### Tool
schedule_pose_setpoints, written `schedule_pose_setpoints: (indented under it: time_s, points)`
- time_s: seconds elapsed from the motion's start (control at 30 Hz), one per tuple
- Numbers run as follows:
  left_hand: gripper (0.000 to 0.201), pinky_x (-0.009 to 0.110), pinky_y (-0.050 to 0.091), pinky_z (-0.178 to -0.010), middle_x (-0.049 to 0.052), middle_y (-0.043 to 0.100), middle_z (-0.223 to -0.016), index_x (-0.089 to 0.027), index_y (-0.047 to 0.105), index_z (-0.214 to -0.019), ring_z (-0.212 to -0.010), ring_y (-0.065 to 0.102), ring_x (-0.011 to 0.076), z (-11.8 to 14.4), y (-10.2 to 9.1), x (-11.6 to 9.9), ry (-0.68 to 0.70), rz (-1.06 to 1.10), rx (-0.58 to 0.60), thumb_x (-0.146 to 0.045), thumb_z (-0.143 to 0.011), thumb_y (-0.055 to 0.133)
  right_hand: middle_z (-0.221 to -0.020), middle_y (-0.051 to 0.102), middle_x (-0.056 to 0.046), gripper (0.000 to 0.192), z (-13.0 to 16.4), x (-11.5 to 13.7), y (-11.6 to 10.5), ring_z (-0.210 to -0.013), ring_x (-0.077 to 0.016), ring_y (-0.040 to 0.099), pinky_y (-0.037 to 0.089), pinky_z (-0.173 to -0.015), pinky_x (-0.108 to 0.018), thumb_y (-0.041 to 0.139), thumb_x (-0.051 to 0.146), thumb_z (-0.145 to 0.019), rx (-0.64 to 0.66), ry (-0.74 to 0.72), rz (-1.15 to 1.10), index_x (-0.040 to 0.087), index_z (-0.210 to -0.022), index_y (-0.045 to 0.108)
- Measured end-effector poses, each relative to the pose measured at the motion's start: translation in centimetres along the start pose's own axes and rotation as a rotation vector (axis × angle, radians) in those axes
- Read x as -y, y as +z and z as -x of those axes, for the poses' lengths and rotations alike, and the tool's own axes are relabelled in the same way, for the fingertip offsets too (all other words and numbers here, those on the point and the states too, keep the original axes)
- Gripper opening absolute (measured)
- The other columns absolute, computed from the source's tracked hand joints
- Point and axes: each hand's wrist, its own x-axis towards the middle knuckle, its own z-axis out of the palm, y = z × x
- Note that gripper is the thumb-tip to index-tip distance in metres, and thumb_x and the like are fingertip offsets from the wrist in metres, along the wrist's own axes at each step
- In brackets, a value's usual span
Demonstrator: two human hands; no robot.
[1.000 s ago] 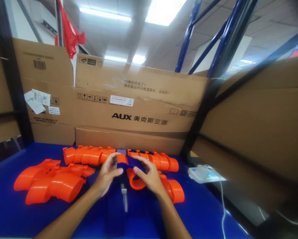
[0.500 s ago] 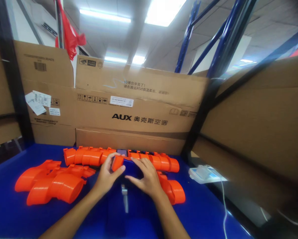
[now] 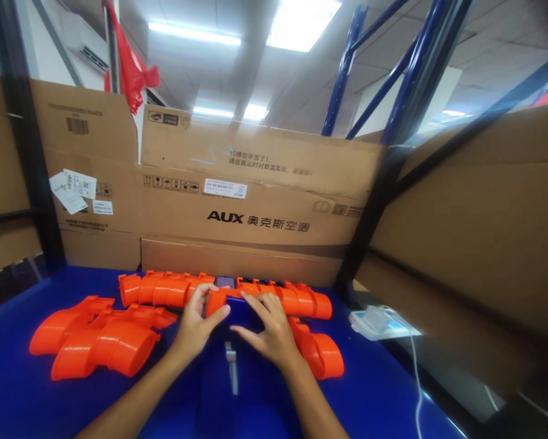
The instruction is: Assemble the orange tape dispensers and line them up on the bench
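Both of my hands meet at the middle of a blue table (image 3: 18, 396), on an orange plastic part with a dark blue piece (image 3: 230, 303). My left hand (image 3: 196, 323) grips its orange left end between thumb and fingers. My right hand (image 3: 267, 332) lies over the blue piece with fingers spread and curled around it. Just behind my hands runs a row of several orange ribbed parts (image 3: 164, 288), with a small dark screen (image 3: 225, 281) in the middle of the row.
Larger orange duct-shaped parts (image 3: 95, 341) lie at the left, and another orange part (image 3: 322, 353) is at my right wrist. A white device with a cable (image 3: 379, 321) sits at the table's right edge. Cardboard boxes (image 3: 255, 201) wall in the back and sides.
My hands have closed in on the orange and blue part and pressed it down toward the row behind; the orange loop seen under my right hand a second ago is now covered.
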Motion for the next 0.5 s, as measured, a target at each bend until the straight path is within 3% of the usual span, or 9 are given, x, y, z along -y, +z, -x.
schedule_pose_setpoints:
  time_s: [0.17,0.27,0.37,0.5]
  points:
    - [0.05,0.043,0.042,-0.104,0.009,0.063,-0.126,-0.023,0.054,-0.124,-0.118,0.059,0.0282,0.7,0.4,-1.1,0.019,-0.005,0.026,-0.033,-0.079,0.073,-0.113,0.064,-0.011,0.073,-0.1,0.4,0.0,-0.101,-0.0274,0.062,0.052,-0.092,-0.045,0.079,0.042,-0.077,-0.024,0.107,-0.158,0.027,-0.142,0.05]
    - [0.055,0.039,0.044,-0.102,0.009,0.056,-0.137,-0.026,0.051,-0.133,-0.122,0.055,0.0277,1.1,0.5,-1.2,0.014,0.123,0.094,-0.032,-0.082,0.071,-0.12,0.064,-0.011,0.064,-0.4,0.3,0.0,-0.108,-0.0278,0.061,0.049,-0.096,-0.044,0.074,0.043,-0.08,-0.071,0.246,-0.338,0.025,-0.138,0.054]
    - [0.059,0.034,0.055,-0.078,0.009,0.062,-0.124,-0.027,0.052,-0.134,-0.095,0.067,0.0234,1.1,0.4,-0.9,-0.056,0.296,0.171,-0.033,-0.079,0.073,-0.111,0.07,-0.01,0.044,-0.6,0.1,-0.1,-0.103,-0.0282,0.064,0.048,-0.097,-0.045,0.061,0.051,-0.088,-0.036,0.448,-0.605,0.02,-0.119,0.069]
    - [0.061,0.028,0.053,-0.054,0.009,0.067,-0.107,-0.023,0.057,-0.131,-0.063,0.063,0.0144,1.1,0.3,-0.9,-0.221,0.371,0.226,-0.03,-0.074,0.078,-0.087,0.074,-0.008,0.05,-0.3,0.2,0.0,-0.085,-0.0275,0.068,0.051,-0.087,-0.045,0.053,0.061,-0.09,0.186,0.711,-1.052,0.016,-0.098,0.073]
